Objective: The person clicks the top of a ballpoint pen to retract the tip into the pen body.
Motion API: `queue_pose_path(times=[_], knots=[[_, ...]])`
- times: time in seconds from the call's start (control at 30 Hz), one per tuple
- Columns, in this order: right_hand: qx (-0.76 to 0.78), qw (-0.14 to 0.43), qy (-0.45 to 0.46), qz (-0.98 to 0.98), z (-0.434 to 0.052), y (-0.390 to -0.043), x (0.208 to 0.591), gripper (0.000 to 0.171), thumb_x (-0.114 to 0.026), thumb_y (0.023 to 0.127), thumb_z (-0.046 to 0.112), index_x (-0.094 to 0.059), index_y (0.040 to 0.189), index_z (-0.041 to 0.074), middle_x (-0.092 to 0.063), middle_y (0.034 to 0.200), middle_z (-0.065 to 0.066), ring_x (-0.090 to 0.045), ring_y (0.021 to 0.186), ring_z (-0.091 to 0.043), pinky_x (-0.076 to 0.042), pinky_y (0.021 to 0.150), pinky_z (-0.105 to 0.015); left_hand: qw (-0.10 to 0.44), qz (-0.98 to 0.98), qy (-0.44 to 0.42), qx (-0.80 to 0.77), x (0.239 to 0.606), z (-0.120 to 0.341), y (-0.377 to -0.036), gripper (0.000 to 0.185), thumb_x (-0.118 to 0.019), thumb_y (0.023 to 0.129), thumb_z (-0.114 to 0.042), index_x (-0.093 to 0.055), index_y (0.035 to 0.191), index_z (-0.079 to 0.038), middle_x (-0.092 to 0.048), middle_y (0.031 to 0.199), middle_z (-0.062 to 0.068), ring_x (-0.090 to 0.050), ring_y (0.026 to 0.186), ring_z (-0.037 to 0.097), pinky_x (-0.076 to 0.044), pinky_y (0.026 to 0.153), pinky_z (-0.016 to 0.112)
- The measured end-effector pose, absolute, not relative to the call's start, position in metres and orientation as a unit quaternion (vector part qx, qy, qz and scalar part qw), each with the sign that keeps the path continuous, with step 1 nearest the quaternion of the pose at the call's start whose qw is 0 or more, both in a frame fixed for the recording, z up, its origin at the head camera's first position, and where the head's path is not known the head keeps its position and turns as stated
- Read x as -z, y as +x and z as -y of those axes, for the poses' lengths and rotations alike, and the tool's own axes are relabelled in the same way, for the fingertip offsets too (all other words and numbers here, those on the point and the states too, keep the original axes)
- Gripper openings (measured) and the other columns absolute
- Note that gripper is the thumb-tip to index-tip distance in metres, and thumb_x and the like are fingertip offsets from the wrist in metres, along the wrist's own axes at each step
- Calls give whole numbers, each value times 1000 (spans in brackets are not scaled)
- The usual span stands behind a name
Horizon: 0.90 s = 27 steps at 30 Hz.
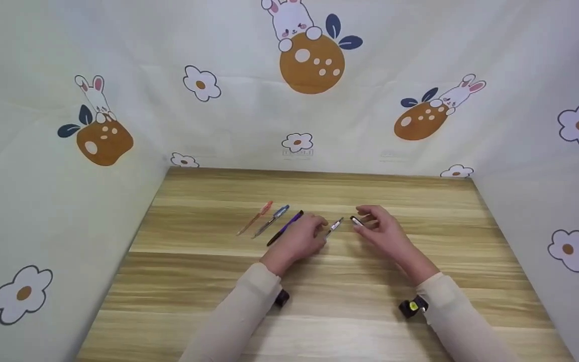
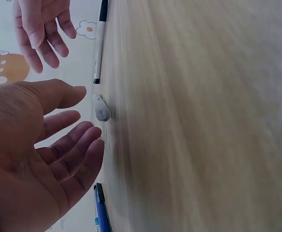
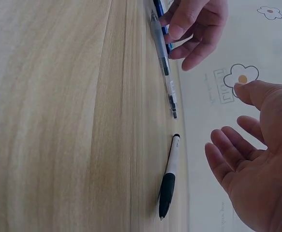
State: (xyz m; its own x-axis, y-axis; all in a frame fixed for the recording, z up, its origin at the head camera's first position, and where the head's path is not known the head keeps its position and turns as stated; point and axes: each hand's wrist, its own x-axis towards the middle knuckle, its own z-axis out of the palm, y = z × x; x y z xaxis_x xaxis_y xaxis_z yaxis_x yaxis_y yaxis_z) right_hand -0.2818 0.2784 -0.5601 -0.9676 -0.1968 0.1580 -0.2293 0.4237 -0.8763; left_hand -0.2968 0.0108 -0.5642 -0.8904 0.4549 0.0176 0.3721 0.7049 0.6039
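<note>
Several pens lie on the wooden table [image 1: 319, 301]. My left hand [image 1: 319, 230] hovers open over a clear pen [image 1: 334, 226], fingers loosely spread and holding nothing. In the left wrist view the left hand [image 2: 85, 112] sits just beside the clear pen's end [image 2: 102, 113]. My right hand [image 1: 368, 217] is open next to a black-and-white pen [image 1: 357, 221], apart from it. The right wrist view shows the right hand [image 3: 228, 121] off the table, the black-and-white pen [image 3: 169, 180] lying free, and the clear pen [image 3: 164, 67] under my left hand's fingertips [image 3: 177, 31].
Left of my hands lie an orange pen [image 1: 255, 218], a blue pen [image 1: 271, 221] and a dark purple pen [image 1: 285, 227], side by side. Cartoon-printed cloth walls [image 1: 68, 176] close in the table at the left, back and right.
</note>
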Motion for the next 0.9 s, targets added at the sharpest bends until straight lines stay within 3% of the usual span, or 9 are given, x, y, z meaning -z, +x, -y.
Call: queue_pose_path(times=[0.47,0.9], knots=[[-521,16,120,845,-281,-281,561,49,-82,100,7,-64,145,-3,-67,137,-28,-68,122,-44,-57,100,-40,47,-936,219,-270,568,-22,-300,36,-73,95,-10,-77,131,-9,-73,115,3,-66,102,18,-59,92,37],[-521,19,120,845,-283,-280,560,45,-81,101,7,-66,143,-1,-64,142,-28,-65,125,-43,-55,104,-49,47,-945,217,-241,566,-27,-299,36,-74,95,-10,-79,130,-11,-74,119,5,-71,109,24,-59,96,41]])
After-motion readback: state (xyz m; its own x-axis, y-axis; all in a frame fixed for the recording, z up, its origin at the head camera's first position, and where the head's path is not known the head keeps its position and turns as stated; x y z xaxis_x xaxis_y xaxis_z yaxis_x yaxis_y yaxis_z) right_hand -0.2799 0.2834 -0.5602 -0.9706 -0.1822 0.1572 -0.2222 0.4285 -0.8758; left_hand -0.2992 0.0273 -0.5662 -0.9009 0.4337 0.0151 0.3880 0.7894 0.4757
